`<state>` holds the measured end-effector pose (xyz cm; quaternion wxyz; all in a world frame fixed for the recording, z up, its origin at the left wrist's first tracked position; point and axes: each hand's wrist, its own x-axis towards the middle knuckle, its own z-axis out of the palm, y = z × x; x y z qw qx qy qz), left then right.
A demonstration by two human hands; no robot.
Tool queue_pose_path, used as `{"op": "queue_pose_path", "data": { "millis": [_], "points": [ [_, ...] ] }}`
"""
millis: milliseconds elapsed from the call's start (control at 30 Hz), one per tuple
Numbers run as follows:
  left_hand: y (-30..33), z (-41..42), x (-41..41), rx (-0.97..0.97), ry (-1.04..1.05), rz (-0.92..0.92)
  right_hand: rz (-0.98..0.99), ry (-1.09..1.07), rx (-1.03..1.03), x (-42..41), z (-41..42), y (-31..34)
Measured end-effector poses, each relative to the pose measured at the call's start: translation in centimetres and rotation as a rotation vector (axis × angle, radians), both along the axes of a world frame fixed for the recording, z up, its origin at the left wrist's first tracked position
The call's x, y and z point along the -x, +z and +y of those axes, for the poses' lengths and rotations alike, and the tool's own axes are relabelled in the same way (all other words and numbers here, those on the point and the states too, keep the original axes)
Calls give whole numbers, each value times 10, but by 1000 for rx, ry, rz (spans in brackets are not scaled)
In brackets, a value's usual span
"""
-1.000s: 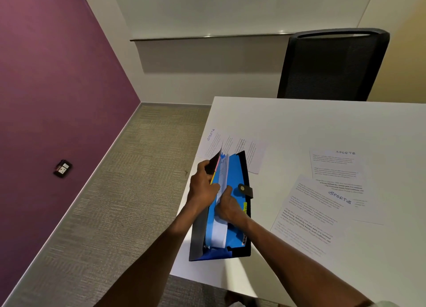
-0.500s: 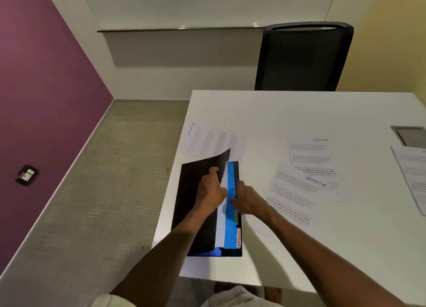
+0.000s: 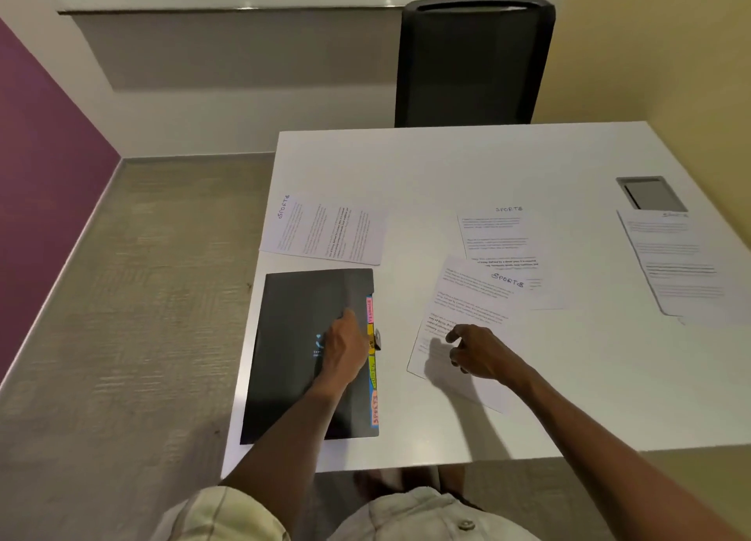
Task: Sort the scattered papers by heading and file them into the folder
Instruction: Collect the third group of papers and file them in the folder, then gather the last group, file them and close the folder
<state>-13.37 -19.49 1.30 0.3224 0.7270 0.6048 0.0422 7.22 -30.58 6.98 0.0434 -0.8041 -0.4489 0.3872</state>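
A black folder (image 3: 296,337) lies closed at the table's near left corner, with coloured index tabs (image 3: 372,362) along its right edge. My left hand (image 3: 345,347) rests flat on its cover near the tabs. My right hand (image 3: 477,351) hovers with loosely curled fingers over the lower part of a sheet headed SPORTS (image 3: 467,309), holding nothing. Another SPORTS sheet (image 3: 498,236) lies partly under that one. A third SPORTS sheet (image 3: 325,230) lies turned sideways behind the folder. A further sheet (image 3: 678,260) sits at the right edge.
The white table (image 3: 467,167) has a grey cable hatch (image 3: 650,193) at the back right. A black office chair (image 3: 473,61) stands behind the table. Carpet floor and a purple wall are to the left.
The folder's cover came down from open to closed under my left hand. My right hand left the folder and moved right, over the nearest SPORTS sheet. The view shifted rightward.
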Motion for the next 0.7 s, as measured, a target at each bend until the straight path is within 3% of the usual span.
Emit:
{"op": "queue_pose_path", "data": {
  "millis": [233,467,700],
  "points": [
    [-14,11,19,81,-127,134,30,-71,-24,-7,-6,1],
    [-8,18,0,51,42,-74,33,-99,-42,-8,-10,-3],
    [7,12,-36,16,33,-247,32,-214,-49,-23,-25,-15]
  ]
}}
